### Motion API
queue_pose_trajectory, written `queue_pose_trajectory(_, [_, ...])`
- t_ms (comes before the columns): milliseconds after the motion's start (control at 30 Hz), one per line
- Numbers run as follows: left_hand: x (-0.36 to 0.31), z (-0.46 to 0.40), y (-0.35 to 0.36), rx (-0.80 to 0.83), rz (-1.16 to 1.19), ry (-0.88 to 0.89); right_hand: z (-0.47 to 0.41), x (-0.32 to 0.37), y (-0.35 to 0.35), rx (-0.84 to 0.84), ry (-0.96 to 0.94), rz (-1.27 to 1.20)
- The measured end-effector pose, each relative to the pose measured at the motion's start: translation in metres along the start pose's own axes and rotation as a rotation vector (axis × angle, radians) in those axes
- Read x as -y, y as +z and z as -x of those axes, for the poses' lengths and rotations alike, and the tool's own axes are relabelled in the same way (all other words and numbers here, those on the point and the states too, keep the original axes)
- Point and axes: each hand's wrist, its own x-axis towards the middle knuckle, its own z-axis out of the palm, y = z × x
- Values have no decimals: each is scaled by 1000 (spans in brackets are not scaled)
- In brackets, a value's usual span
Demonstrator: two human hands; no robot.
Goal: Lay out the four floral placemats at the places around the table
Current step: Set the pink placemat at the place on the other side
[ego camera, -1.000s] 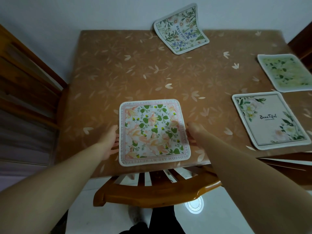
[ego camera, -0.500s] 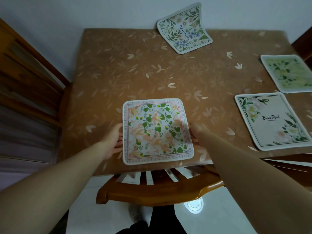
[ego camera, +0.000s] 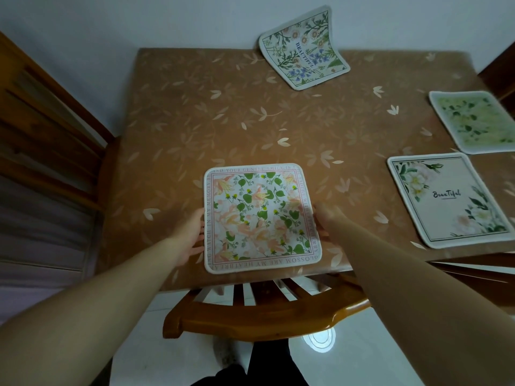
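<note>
A pink-and-green floral placemat (ego camera: 260, 217) lies flat near the front edge of the table (ego camera: 195, 121). My left hand (ego camera: 191, 235) touches its left edge with fingers spread. My right hand (ego camera: 326, 218) rests against its right edge. A white placemat reading "Beautiful" (ego camera: 448, 199) lies at the right, with a green placemat (ego camera: 476, 121) behind it. A fourth placemat with blue flowers (ego camera: 302, 50) lies at the far edge, its back part bent up against the wall.
A wooden chair back (ego camera: 264, 316) stands tucked under the front edge, below the pink placemat. A dark wooden chair (ego camera: 41, 140) is at the left side. Another wooden piece (ego camera: 498, 76) shows at the far right. The table carries a brown leaf-print cover.
The pink placemat has been turned slightly so that it sits squarer to the table edge. Both hands stayed at its sides.
</note>
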Motion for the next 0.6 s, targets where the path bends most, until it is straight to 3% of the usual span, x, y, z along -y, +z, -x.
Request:
queue_pose_trajectory(400, [-18,13,-8,-13,-35,1,9,2,-3,38,32,59])
queue_pose_trajectory(600, [-65,49,-13,-28,30,73,52,37,-11,108,-60,-94])
